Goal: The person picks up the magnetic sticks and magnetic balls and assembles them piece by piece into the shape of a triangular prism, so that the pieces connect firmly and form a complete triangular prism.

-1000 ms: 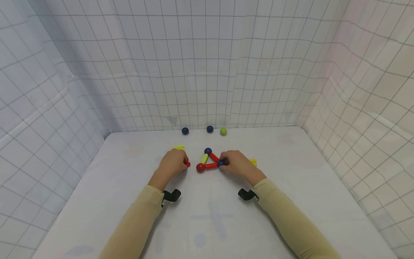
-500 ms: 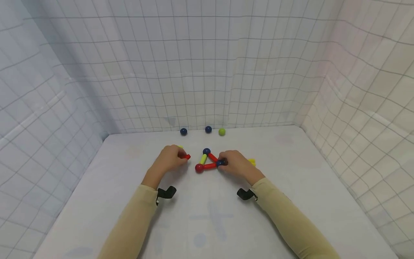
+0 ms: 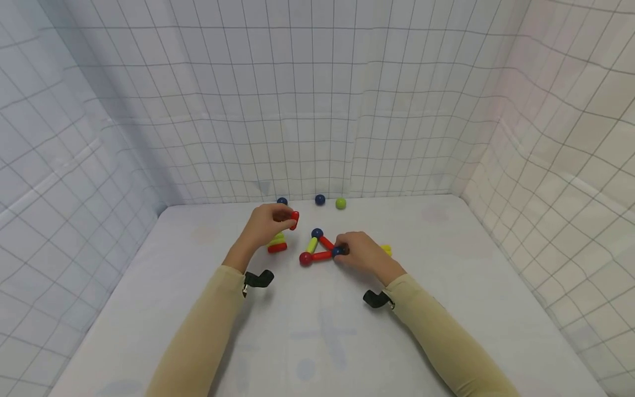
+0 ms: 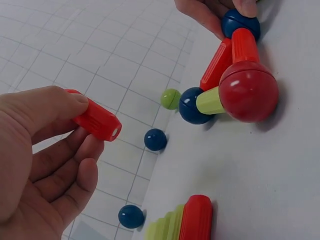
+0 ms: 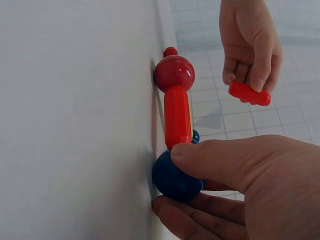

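My left hand (image 3: 268,225) pinches a red rod (image 4: 97,120) between thumb and fingers, raised above the table. My right hand (image 3: 364,251) holds the blue ball (image 5: 177,175) at the right corner of a triangle lying on the table. A red ball (image 4: 248,91) forms its near corner and another blue ball (image 3: 317,233) its far one. Two red rods and a yellow-green rod (image 3: 312,245) join the balls. Beneath the left hand, a loose red rod (image 3: 277,248) lies beside several yellow-green rods (image 4: 167,225).
At the back of the table stand two loose blue balls (image 3: 319,199) and a green ball (image 3: 340,203), one blue ball partly behind the left hand. Yellow rods (image 3: 386,250) lie beyond the right wrist. Grid-patterned cloth (image 3: 317,110) walls the back and sides.
My left hand has picked up a red rod beside the yellow-green ones, lifted it and carried it away from me, turning it upright. My right hand keeps its hold on the blue ball.
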Demonstrator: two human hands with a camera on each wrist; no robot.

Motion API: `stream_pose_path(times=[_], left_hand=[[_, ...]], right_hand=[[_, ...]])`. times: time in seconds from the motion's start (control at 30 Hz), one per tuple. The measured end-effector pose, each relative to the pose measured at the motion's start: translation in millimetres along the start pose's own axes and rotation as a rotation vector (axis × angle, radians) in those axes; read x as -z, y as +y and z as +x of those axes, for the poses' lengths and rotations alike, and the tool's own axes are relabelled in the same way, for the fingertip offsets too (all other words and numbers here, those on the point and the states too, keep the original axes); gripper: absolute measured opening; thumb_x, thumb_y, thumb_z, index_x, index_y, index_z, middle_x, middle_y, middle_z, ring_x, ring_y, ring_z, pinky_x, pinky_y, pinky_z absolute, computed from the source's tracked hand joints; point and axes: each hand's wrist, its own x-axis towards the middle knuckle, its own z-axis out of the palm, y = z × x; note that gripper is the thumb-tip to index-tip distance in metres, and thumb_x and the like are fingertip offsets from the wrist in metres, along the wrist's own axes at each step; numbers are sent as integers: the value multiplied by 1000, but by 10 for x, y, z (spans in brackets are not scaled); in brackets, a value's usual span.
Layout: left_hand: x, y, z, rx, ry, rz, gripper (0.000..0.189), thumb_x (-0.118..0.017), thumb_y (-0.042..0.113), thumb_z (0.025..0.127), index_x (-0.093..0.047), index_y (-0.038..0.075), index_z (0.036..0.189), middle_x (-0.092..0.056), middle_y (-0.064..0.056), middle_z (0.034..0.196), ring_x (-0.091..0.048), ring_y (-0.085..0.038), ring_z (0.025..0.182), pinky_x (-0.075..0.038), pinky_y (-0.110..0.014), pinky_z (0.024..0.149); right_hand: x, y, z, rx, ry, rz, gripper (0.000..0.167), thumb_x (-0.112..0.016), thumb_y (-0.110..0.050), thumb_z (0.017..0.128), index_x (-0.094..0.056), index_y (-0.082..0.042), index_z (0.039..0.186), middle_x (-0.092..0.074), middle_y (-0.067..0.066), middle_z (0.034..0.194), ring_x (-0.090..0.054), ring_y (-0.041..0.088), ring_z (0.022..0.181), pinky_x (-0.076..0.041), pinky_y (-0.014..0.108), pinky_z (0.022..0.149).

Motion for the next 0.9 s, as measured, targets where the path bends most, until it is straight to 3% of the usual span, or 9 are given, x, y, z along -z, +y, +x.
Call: stream_pose_path(times=[0.37,0.53,0.9], left_hand=[[-127,76,235,-39,28,-76,25,-79,18,102,-77,7,124,-78,-7,113,-73,-28,109,-59,-47,99],[-189,87,308,-22,40,-106,26,-80,19,101,-78,6,124,-79,-7,112,-73,-29,109,-58,-49,101],[-363,35,394,6,-28,-67,29,-80,20,101,-78,7,126,-79,-5,113,-73,-27,112,-58,-48,102]], right_hand=[[3,-35,18,-8,-9,-15,15,-84,-20,97,-76,-15,109,-69,-4,96,-62,18,90,-57,37,87],[3,-28,18,7,-3,-15,15,-85,-19,97,-76,-14,108,-69,-5,95,-62,17,89,-57,36,87],[11,-42,10,-5,-7,11,18,-85,-18,96,-77,-13,111,-69,-5,97,-63,17,91,-58,37,90]])
